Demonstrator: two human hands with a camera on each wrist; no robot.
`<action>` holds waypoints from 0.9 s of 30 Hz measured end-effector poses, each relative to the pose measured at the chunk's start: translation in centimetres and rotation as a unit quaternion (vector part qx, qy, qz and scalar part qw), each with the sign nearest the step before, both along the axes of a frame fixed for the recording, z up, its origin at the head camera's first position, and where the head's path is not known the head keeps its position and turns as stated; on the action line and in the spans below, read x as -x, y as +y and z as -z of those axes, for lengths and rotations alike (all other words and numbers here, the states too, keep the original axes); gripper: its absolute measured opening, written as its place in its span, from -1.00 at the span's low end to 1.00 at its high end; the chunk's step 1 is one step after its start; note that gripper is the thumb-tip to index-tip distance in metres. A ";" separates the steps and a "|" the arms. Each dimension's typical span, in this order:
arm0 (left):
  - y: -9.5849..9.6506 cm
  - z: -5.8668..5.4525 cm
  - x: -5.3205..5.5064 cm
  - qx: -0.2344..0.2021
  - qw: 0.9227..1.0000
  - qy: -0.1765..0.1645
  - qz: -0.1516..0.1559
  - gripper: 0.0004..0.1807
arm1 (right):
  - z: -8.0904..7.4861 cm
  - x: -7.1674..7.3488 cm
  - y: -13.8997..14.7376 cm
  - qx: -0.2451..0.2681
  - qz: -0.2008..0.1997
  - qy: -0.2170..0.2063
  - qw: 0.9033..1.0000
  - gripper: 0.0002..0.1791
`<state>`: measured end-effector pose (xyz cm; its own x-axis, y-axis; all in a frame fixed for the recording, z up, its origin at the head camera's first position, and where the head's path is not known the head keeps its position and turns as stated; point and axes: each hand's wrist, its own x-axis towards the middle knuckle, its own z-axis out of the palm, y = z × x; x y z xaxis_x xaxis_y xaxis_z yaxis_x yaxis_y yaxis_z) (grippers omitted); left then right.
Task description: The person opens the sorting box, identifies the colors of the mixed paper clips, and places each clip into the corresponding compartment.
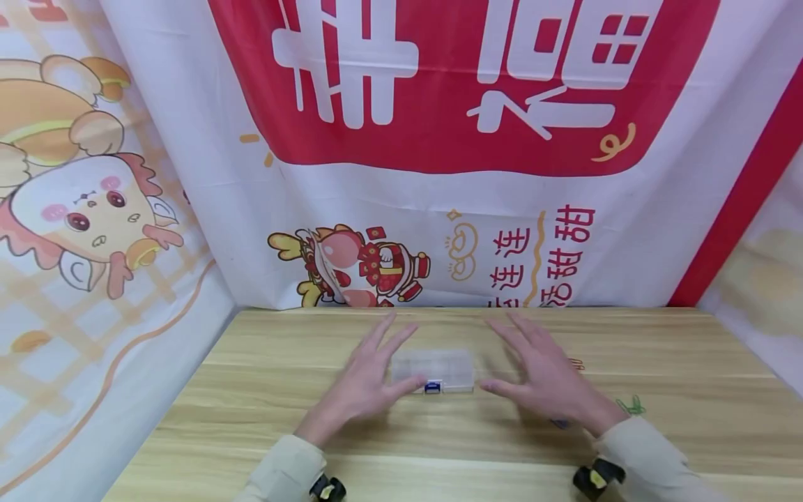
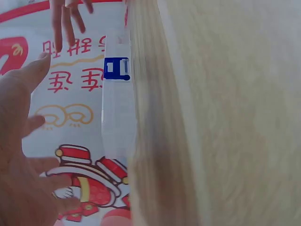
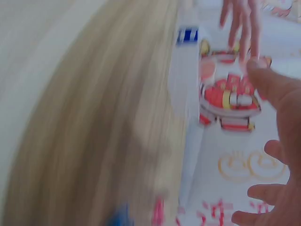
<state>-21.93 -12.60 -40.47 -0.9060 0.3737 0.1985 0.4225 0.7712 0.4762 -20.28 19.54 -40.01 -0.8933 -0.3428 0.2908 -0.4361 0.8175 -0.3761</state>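
A clear plastic box (image 1: pixel 439 366) with a blue latch (image 1: pixel 433 387) on its near side sits on the wooden table. To its left is my left hand (image 1: pixel 366 383), fingers spread, the thumb near the latch; contact cannot be made out. On the other side my right hand (image 1: pixel 542 373) hovers with spread fingers, its thumb just short of the box's right end. Neither hand holds anything. The left wrist view shows the latch side of the box (image 2: pixel 117 113) beyond my left thumb. In the right wrist view the box (image 3: pixel 183 80) is blurred.
Green paper clips (image 1: pixel 632 405) lie right of my right wrist, and orange-red clips (image 1: pixel 576 364) lie behind that hand. Something blue (image 1: pixel 560 423) is partly hidden under it. A printed cloth (image 1: pixel 389 188) hangs along the table's back edge.
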 end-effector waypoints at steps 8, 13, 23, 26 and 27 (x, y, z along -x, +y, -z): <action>-0.8 1.4 1.1 -0.074 0.992 -0.076 0.063 -0.32 | 0.8 0.1 -3.7 0.075 -0.045 -0.083 0.993 -0.08; -1.0 2.0 1.6 -0.096 0.987 -0.097 0.081 -0.47 | 1.5 0.3 -4.5 0.084 -0.049 -0.120 0.988 -0.27; -0.9 2.4 2.2 -0.114 0.979 -0.143 0.089 -0.59 | 2.8 1.1 -5.5 0.097 -0.070 -0.144 0.982 -0.54; -0.9 2.4 2.2 -0.113 0.979 -0.141 0.090 -0.61 | 3.0 1.2 -5.6 0.094 -0.074 -0.134 0.984 -0.58; -0.8 2.3 2.3 -0.113 0.979 -0.141 0.091 -0.62 | 3.1 1.2 -5.6 0.094 -0.076 -0.128 0.984 -0.59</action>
